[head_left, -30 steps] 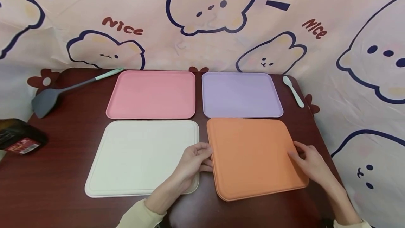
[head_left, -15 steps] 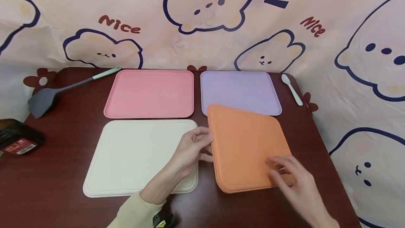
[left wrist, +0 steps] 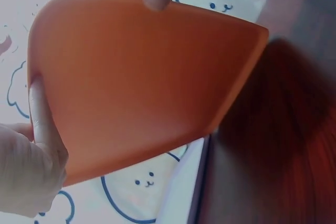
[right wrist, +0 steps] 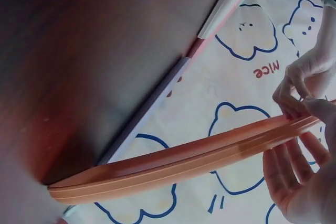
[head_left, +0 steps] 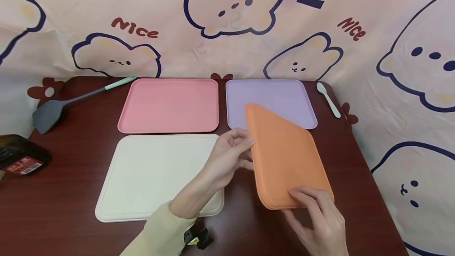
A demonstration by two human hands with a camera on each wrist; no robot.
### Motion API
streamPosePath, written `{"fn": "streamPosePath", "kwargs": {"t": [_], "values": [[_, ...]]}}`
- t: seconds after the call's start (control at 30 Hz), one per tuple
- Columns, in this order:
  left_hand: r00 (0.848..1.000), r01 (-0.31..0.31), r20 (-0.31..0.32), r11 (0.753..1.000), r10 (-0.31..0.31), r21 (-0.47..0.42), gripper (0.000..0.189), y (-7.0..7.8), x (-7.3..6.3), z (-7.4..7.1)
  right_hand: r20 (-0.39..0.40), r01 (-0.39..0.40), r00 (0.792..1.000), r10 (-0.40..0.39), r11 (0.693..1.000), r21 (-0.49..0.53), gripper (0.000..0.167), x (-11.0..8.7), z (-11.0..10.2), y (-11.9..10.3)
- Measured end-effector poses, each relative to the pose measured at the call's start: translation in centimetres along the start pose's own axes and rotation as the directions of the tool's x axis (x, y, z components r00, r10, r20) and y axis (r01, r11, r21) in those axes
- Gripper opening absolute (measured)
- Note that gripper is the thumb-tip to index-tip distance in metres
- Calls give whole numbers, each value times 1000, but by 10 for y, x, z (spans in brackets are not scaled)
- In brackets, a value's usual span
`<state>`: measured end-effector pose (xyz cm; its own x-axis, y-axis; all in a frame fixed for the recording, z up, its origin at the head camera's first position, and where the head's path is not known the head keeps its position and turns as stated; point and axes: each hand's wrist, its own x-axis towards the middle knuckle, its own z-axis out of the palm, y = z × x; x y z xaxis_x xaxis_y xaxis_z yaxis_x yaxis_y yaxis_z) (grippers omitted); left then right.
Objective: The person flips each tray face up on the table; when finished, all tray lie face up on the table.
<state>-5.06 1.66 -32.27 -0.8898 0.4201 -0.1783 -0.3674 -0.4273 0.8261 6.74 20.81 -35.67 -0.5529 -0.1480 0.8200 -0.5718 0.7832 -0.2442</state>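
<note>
An orange tray (head_left: 284, 157) stands tilted over the right front of the table, its left side raised and its far right corner low. My left hand (head_left: 227, 157) pinches its left edge, thumb (left wrist: 44, 119) lying along the rim in the left wrist view. My right hand (head_left: 318, 216) pinches the near edge, with fingers on the upper face and the thumb below. In the right wrist view the tray's rim (right wrist: 178, 163) appears edge-on, with a line running along it. Beyond it lies a purple tray (head_left: 263, 94), partly covered by the orange one. A white tray (head_left: 160, 173) lies left of my hands.
A pink tray (head_left: 170, 106) lies at the back left. A grey spatula (head_left: 49, 113) with a mint handle rests at the far left, near a dark bottle (head_left: 25, 155). A pale spoon (head_left: 328, 100) lies at the right back. Printed cloth (head_left: 220, 54) hangs behind the table.
The orange tray has been raised on its left side and tilted. My right hand has let go of its right edge and moved to the near edge. My left hand has risen with the tray.
</note>
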Motion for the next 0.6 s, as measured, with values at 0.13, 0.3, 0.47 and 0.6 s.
{"fn": "streamPosePath", "kwargs": {"t": [0.13,0.3,0.47,0.6], "values": [[1000,-14,2,1000,14,-12,12,2,0,10,-83,-12,997,9,1000,-29,34,3,2,-2],[998,-37,41,999,37,-20,13,5,-1,21,-147,-89,987,70,987,-132,32,2,0,-6],[991,-58,122,997,63,-42,11,8,2,32,-259,-157,960,110,973,-170,33,5,-3,-6],[979,-75,192,997,70,15,6,9,4,38,-326,-262,925,196,950,-170,44,7,-10,-3]]}}
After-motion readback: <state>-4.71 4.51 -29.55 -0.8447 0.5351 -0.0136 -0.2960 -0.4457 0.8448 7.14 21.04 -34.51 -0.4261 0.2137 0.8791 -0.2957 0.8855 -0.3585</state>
